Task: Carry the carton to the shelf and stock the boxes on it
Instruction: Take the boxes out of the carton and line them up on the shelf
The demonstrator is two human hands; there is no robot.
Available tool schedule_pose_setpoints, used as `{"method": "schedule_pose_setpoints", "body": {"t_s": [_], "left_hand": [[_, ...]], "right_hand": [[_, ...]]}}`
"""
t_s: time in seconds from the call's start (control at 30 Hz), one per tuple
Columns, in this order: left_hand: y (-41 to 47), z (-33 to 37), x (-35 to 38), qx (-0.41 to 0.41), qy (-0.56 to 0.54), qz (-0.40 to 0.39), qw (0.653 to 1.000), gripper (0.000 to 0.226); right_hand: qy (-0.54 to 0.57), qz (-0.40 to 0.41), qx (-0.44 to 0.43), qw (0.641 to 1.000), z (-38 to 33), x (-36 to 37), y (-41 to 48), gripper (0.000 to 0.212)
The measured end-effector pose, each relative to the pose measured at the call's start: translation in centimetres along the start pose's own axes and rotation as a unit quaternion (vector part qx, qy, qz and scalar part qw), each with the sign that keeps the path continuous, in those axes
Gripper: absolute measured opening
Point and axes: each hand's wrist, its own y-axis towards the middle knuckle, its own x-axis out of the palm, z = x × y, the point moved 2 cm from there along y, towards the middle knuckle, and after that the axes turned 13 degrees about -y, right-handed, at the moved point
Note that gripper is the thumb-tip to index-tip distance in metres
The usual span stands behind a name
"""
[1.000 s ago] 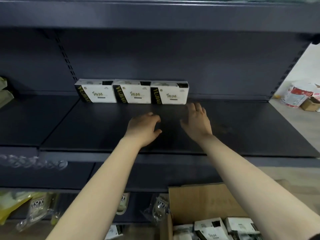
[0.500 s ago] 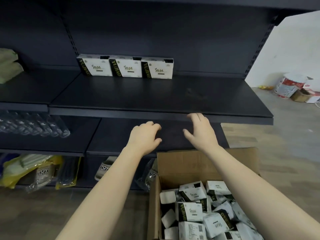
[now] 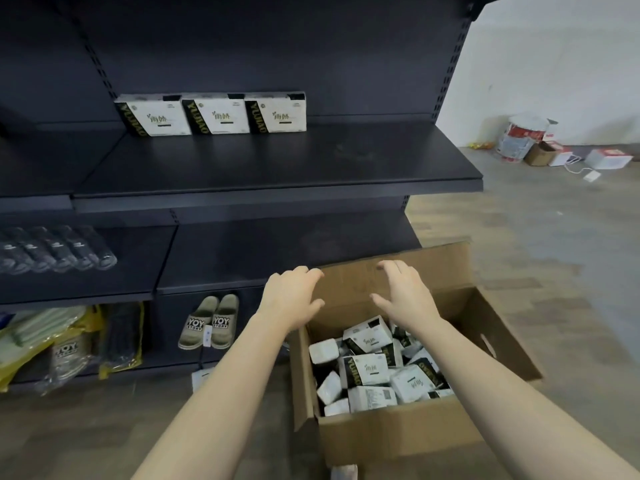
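Observation:
An open brown carton (image 3: 408,431) stands on the floor in front of the dark shelf unit, holding several white-and-black boxes (image 3: 367,370) in a loose heap. Three matching boxes (image 3: 216,114) stand in a row at the back of the upper shelf (image 3: 277,171). My left hand (image 3: 291,297) hovers over the carton's far left corner, fingers loosely curved, holding nothing. My right hand (image 3: 403,294) hovers above the carton's far side, fingers spread and empty.
Slippers (image 3: 211,322) and bagged goods (image 3: 69,344) sit on the bottom shelf. Wrapped dark items (image 3: 55,251) lie on the middle shelf at left. Buckets and small cartons (image 3: 540,143) clutter the floor by the far wall at right.
Both hands have drawn back from the upper shelf and come down over the carton. The view has tilted down, bringing the whole carton into sight.

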Motion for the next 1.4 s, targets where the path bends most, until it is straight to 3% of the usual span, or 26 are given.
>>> {"method": "schedule_pose_setpoints", "body": {"t_s": [0.43, 0.93, 1.4], "left_hand": [[-1.3, 4.8, 5.8, -0.014, -0.022, -0.054, 0.998, 0.052], [3.3, 14.0, 13.7, -0.136, -0.057, -0.094, 0.985, 0.053], [3.7, 10.5, 15.9, -0.211, -0.053, -0.14, 0.966, 0.058]], "right_hand": [[0.013, -0.067, 0.059, 0.996, 7.4, 2.8, -5.6, 0.056], [-0.021, -0.208, -0.052, 0.977, 20.1, 5.2, -3.9, 0.059], [0.003, -0.314, -0.069, 0.947, 20.2, 11.1, -0.9, 0.075]]}}
